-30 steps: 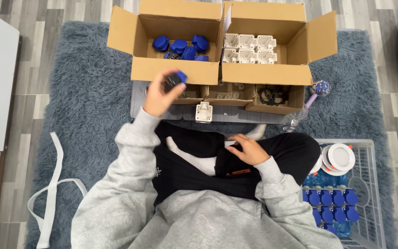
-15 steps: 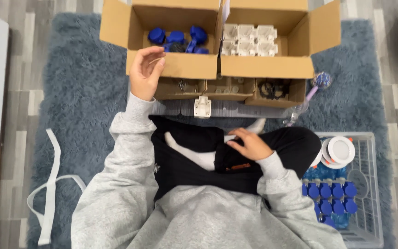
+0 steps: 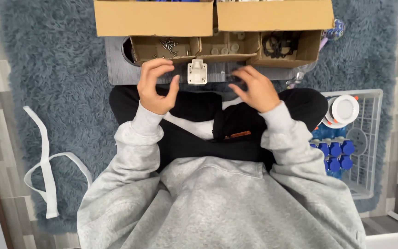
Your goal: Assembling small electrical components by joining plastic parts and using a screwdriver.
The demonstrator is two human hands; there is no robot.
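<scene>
Beside the small white plastic part (image 3: 197,72) on the grey board (image 3: 120,74), both hands have come in: the left hand (image 3: 156,87), which held a blue piece a second ago, now hangs released; the right hand (image 3: 253,88), off the lap, hovers released too. Behind the part, small cardboard trays hold screws (image 3: 166,44), pale discs (image 3: 229,47) and black rings (image 3: 279,44); right of it, a white wire basket (image 3: 369,138) holds blue pieces (image 3: 335,154).

Both arms in grey sleeves reach forward from the seated body, elbows bent and forearms angled inward. The left hand (image 3: 156,86) is raised with fingers curled loosely and thumb apart, holding nothing. The right hand (image 3: 253,89) is palm down, fingers spread and slightly bent, also empty.
</scene>
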